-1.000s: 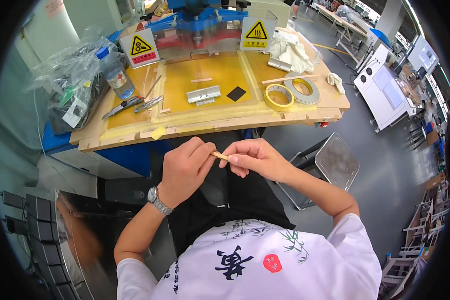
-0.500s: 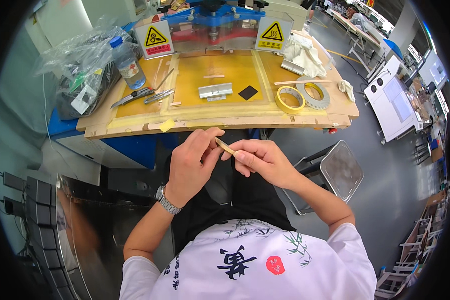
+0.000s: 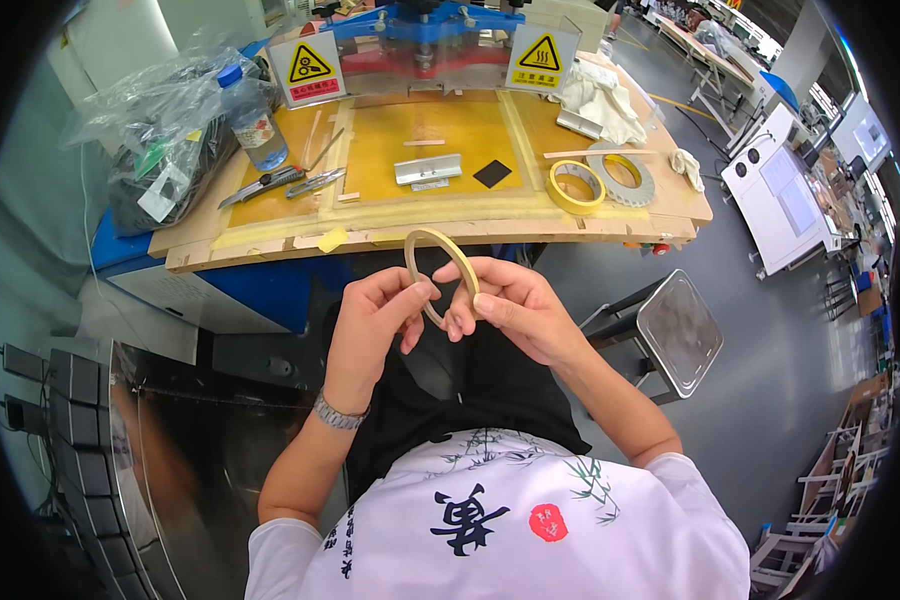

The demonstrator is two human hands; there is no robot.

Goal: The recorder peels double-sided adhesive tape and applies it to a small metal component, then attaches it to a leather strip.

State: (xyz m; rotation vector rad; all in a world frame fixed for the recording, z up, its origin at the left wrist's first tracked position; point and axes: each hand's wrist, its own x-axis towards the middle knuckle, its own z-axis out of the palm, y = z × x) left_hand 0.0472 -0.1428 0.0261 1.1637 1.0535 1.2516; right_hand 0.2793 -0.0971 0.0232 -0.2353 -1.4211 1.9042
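Now the thin yellow tape ring (image 3: 441,272) stands almost face-on between the two hands, its full hoop visible, where half a second ago only a short yellowish sliver showed between the fingertips. The hands have also dropped a little lower in the view and sit further from the worktop (image 3: 270,240) edge, in front of the person's lap.

The left hand (image 3: 375,318) is loosely curled, its thumb and forefinger closed on the lower left part of the ring; the other fingers fold in under it. The right hand (image 3: 515,305) is half closed too, its fingertips pinching the ring's right side, the thumb lying along the lower edge. The ring's upper arc rises free above both hands and overlaps the worktop's front edge in the picture, though it is held clear of it.

On the worktop, well apart from the hands, lie a yellow tape roll (image 3: 576,186) and just beside it a grey toothed ring (image 3: 625,175). A small metal bracket (image 3: 428,168) and a black square (image 3: 492,174) rest on the yellow board in the middle. To the left are a utility knife (image 3: 262,186), a plastic bottle (image 3: 252,120) and a crumpled clear bag (image 3: 155,130). A metal stool (image 3: 678,330) stands on the floor to the person's right.
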